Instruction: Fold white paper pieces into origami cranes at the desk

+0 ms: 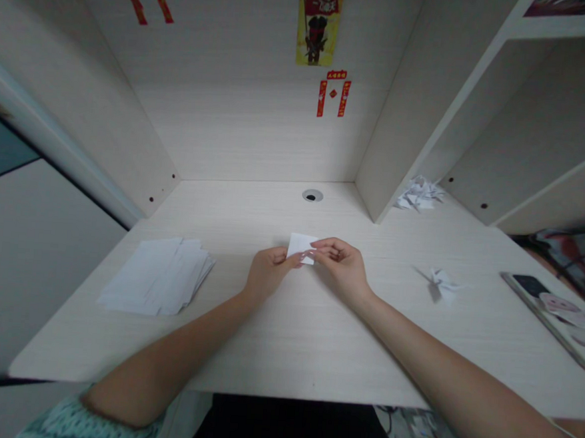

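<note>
1. the left hand (267,270) is curling mostly closed around the left side of the paper (297,243), its thumb lying along the near edge.
2. the right hand (342,264) is pinching the same paper at its right side, thumb and forefinger nearly meeting, the other fingers half bent.
3. the paper is sitting between both hands, over the middle of the desk (273,358); the two-sided grip is probably keeping so small a piece steady and leaving the fingertips free to work its edge.
4. the stack (151,279) is lying fanned on the left, near the left forearm, likely so that single sheets are being kept within easy reach.
5. a folded bit (441,281) is resting alone on the right, clear of the right arm, perhaps to avoid being crushed.
6. the phone (556,317) is lying farther right, seemingly out of the way.
7. the right bay, behind the divider (401,140), is holding a heap (418,193) of white folded pieces; their exact shapes are being lost in blur.
</note>
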Available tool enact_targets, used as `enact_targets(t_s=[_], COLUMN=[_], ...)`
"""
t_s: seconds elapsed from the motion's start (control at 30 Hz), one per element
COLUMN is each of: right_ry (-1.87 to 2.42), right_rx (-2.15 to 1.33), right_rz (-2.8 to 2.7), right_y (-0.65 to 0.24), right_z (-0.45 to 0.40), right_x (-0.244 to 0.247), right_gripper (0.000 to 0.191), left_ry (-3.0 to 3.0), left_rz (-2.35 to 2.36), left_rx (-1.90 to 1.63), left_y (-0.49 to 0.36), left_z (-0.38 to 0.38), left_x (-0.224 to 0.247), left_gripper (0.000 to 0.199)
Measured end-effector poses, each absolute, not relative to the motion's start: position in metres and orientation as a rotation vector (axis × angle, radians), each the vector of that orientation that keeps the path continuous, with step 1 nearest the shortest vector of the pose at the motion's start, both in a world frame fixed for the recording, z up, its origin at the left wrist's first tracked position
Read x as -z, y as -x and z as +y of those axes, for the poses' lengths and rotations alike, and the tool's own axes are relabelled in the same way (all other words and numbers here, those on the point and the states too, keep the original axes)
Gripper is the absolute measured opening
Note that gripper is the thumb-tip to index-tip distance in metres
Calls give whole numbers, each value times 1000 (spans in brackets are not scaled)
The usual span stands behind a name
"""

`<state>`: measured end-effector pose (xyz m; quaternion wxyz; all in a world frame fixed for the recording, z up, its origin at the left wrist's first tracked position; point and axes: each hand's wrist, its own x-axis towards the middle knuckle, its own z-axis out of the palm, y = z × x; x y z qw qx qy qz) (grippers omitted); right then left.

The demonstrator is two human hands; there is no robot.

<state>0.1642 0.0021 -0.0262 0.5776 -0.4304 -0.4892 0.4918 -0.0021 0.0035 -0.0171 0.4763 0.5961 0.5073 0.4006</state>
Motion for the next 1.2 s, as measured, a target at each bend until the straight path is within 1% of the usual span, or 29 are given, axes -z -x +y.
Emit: enact_targets(t_s=[0.27,0.5,0.6,0.67,0.73,0.97,1.2], right_ry=[1021,988,941,926,930,895,931], right_rx=[-1183,-1090,-1112,-1181,-1250,-1299,-1304], right_rz=[-1059,-1042,-1049,-1065,-1070,-1042,-1013], right_y=[-162,-164,-163,-163,-163,-161,-162], right_z=[4,5,5,4,4,4,3], right_x=[28,27,26,26,27,32,31], right_gripper=[28,29,38,46,49,41,43], left_ry=[-1454,-1811,-1793,-1737,-1705,-1758,-1733], left_rz=[1241,1424,1398,1345,1314,1284,1284], left_rx=[-965,-867,-879,-901,-907,-883,-924], left_y=[0,4,5,4,3,4,4], left_z=[4,3,3,2,2,4,3], left_x=[18,11,10,10,11,10,9], left_gripper=[38,36,35,34,34,36,32])
